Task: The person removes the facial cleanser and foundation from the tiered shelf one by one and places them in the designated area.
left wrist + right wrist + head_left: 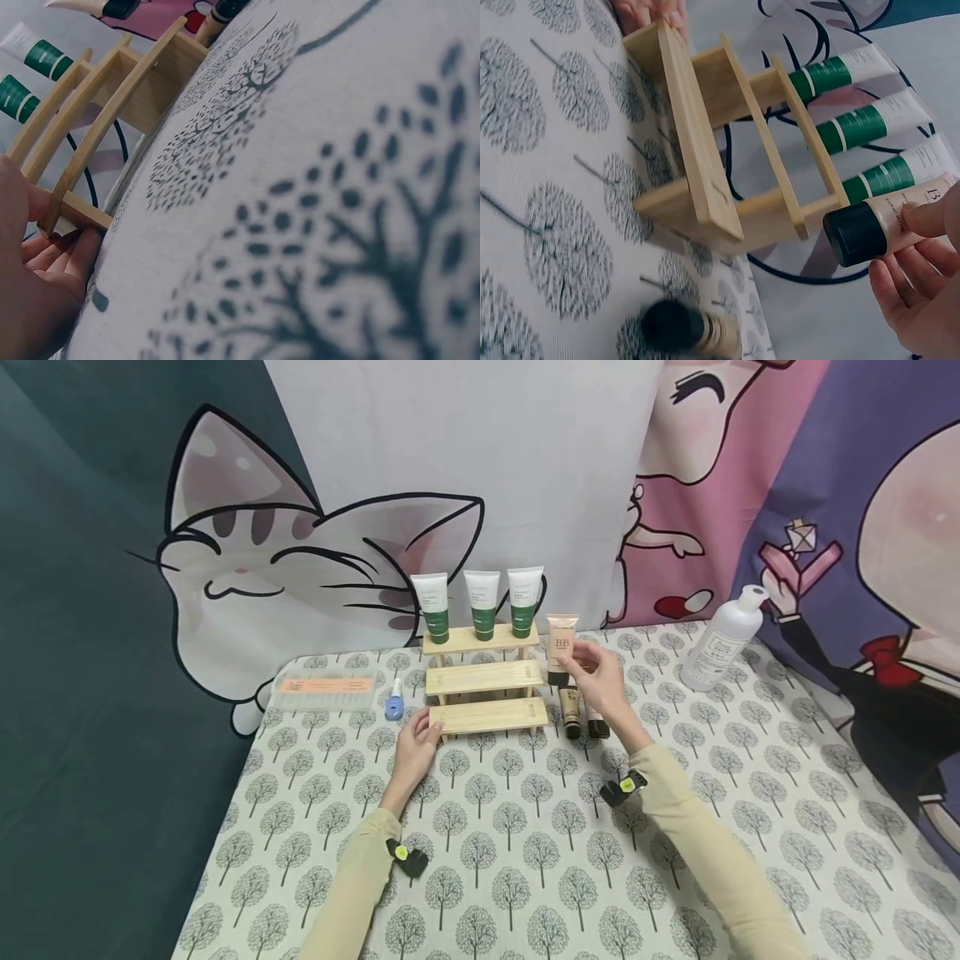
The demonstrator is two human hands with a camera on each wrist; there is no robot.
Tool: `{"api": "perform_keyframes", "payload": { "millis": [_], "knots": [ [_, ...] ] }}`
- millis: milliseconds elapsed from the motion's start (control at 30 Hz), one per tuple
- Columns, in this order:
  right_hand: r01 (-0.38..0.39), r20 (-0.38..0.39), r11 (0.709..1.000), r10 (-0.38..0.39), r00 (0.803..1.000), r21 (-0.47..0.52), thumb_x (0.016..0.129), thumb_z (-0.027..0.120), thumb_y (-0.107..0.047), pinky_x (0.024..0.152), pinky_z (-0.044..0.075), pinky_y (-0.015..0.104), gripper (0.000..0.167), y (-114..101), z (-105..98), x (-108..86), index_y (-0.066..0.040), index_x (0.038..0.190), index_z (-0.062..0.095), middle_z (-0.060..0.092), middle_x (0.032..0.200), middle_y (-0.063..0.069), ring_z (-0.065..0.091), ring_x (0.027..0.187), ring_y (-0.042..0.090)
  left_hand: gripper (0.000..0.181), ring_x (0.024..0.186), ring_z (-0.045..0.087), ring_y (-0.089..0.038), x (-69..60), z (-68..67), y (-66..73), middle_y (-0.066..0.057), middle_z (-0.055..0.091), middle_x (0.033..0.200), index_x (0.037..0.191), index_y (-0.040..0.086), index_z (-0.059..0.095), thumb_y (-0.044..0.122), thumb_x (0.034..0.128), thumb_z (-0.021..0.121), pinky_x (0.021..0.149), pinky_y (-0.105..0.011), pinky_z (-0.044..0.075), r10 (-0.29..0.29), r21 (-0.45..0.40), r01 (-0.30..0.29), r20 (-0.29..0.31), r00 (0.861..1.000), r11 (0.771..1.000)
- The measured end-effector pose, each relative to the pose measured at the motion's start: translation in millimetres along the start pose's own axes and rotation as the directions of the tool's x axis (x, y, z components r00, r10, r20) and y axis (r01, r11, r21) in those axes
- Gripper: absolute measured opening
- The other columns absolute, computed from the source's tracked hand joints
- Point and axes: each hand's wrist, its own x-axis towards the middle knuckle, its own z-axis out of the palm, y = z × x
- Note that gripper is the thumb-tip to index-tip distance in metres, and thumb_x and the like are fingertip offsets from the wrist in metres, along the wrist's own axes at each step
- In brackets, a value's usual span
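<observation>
A three-step wooden stand (487,716) carries three white-and-green tubes (484,606) upright on its top step. My left hand (415,745) grips the left end of the lowest step, thumb on top and fingers beneath, as the left wrist view shows. Between thumb and fingers, my right hand (600,678) pinches a beige BB cream tube (561,639) with a black cap, held cap down in the air just right of the stand. Two more black-capped tubes lie on the table below that hand, a gold-toned tube (571,710) and one partly hidden tube (597,725).
A flat clear case with an orange label (326,685) lies at the back left, with a small blue-and-white item (394,703) beside it. A white bottle (723,639) stands at the back right. Cartoon curtains (465,460) hang behind the tree-patterned tablecloth (480,852).
</observation>
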Motion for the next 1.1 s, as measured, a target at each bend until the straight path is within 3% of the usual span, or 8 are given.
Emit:
{"api": "perform_keyframes", "payload": {
  "millis": [333, 533, 1100],
  "knots": [
    [-0.066, -0.019, 0.997, 0.066, 0.998, -0.033, 0.098, 0.068, -0.021, 0.094, 0.054, 0.022, 0.043, 14.7, -24.5, -5.9, -0.004, 0.136, 0.057, 0.067, 0.129, 0.018, 0.062, 0.103, 0.013, 0.057, 0.135, 0.055, -0.036, -0.9, -0.2, -0.3, -0.023, 0.052, 0.149, 0.152, -0.001, 0.038, 0.015, 0.1018, 0.058, 0.116, -0.037, 0.048, 0.007, -0.024, -0.006, 0.012, 1.000, 1.000],
    [-0.062, -0.057, 0.995, 0.058, 0.997, -0.074, 0.098, 0.068, -0.018, 0.091, 0.053, 0.015, 0.043, 27.0, -38.8, -9.1, 0.000, 0.135, 0.055, 0.067, 0.128, 0.020, 0.060, 0.095, 0.003, 0.057, 0.135, 0.055, -0.038, -0.2, -0.1, -0.6, -0.024, 0.051, 0.149, 0.152, -0.002, 0.038, 0.015, 0.1020, 0.058, 0.115, -0.038, 0.049, 0.008, -0.011, -0.008, 0.010, 1.000, 1.000],
    [-0.120, -0.058, 0.985, 0.114, 0.992, -0.122, 0.101, 0.063, -0.020, 0.081, 0.050, 0.006, 0.043, 66.7, -72.4, -19.4, 0.002, 0.136, 0.053, 0.064, 0.128, 0.025, 0.059, 0.095, 0.005, 0.056, 0.134, 0.055, -0.037, 0.0, 0.4, 0.0, -0.024, 0.051, 0.149, 0.152, -0.003, 0.037, 0.012, 0.1017, 0.057, 0.115, -0.036, 0.048, 0.013, -0.035, -0.012, 0.012, 1.000, 0.999]
  ]
}}
